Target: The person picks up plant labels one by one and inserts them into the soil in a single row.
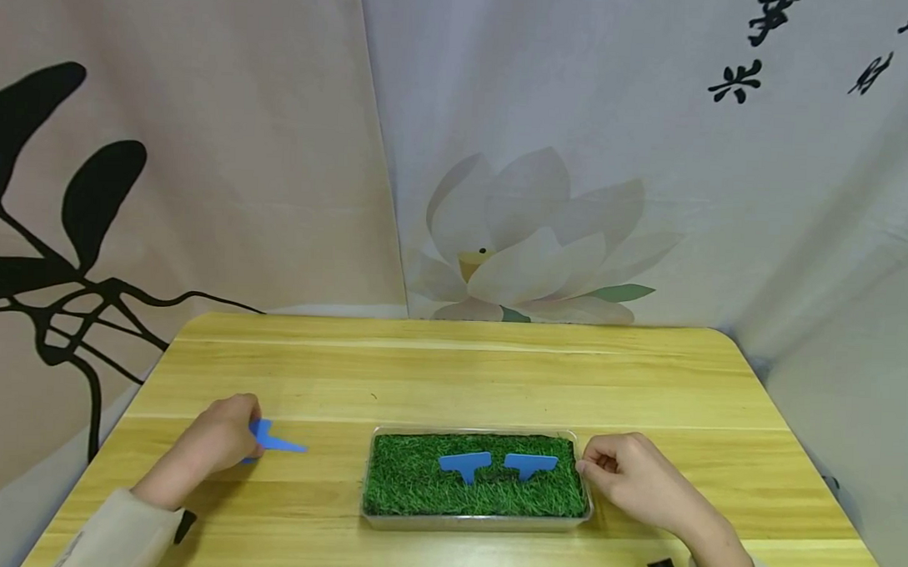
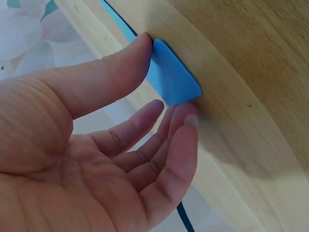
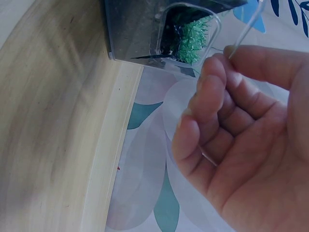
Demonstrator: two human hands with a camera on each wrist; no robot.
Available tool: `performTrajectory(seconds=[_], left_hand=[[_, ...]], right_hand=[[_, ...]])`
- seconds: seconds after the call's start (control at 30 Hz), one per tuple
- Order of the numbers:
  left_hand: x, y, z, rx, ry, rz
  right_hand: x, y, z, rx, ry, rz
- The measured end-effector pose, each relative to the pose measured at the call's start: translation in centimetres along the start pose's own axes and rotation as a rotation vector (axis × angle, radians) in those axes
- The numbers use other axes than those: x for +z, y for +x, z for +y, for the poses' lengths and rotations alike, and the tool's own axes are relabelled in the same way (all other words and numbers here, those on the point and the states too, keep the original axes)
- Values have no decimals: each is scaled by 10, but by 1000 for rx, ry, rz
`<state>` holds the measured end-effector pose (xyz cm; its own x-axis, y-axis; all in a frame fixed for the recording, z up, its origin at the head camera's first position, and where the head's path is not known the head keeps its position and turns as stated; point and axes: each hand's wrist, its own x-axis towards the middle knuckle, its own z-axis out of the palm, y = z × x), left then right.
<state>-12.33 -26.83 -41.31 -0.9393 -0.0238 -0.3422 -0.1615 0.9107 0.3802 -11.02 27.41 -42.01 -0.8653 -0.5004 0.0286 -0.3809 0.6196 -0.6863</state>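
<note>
My left hand [image 1: 227,430] pinches a blue T-shaped plant label [image 1: 272,440] low over the left of the table, its narrow end towards the right. In the left wrist view, thumb and fingertips meet the label's broad blue end [image 2: 174,79]. A clear plastic box [image 1: 476,524] filled with green artificial grass [image 1: 402,482] sits front and centre. Two more blue plant labels, a left one [image 1: 465,462] and a right one [image 1: 530,463], stand in the grass. At the box's right rim, my right hand [image 1: 635,482] pinches the edge between thumb and index finger; the right wrist view shows the rim [image 3: 246,29] there.
The wooden table [image 1: 458,375] has rounded far corners. Behind it hangs a pale curtain [image 1: 279,144] with a printed lotus and dark leaves. Black straps show at both wrists, near the sleeves [image 1: 126,535].
</note>
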Motion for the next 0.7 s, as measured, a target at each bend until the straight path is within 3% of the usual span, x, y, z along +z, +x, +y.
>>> performTrajectory(seconds=[0.7], left_hand=[[-6,10,-3,23,-34,-38]], right_hand=[[0,0,0,-5,9,2]])
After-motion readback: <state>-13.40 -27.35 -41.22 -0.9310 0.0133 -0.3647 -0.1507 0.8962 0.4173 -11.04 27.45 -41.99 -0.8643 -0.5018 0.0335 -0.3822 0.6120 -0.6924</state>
